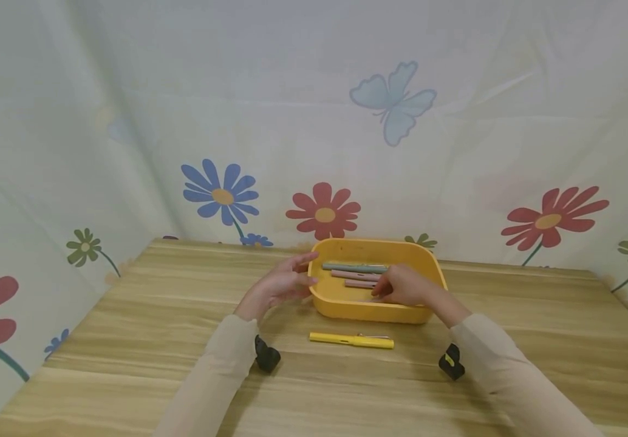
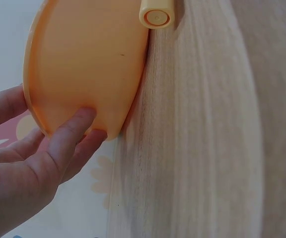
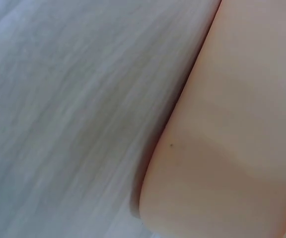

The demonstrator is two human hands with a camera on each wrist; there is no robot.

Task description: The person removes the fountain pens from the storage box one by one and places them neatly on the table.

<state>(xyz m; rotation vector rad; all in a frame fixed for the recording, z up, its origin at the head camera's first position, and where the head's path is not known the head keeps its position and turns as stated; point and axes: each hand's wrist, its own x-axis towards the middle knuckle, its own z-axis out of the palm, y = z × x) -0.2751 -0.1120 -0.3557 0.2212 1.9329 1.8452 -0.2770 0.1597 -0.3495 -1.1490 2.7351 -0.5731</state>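
A yellow plastic bin (image 1: 379, 312) stands near the back edge of the table. Inside lie a grey-green pen (image 1: 347, 267) and two pinkish pens, a longer pink pen (image 1: 347, 274) and a nearer pink pen (image 1: 358, 283). My right hand (image 1: 404, 285) reaches in over the front rim, fingertips pinching a pale lilac pen (image 1: 367, 300) mostly hidden by the hand and wall. Against the bin's left end, my left hand (image 1: 283, 282) rests with fairly straight fingers on the rim and outer wall. In front of the bin lies a yellow pen (image 1: 341, 339) with a metal clip.
Light wood-grain table (image 1: 144, 340) spreads around the bin. Behind it hangs a white cloth (image 1: 270, 133) printed with flowers and a butterfly. Black wrist cameras sit on both sleeves. The right wrist view shows the bin's outer wall (image 3: 222, 148), with no hand visible.
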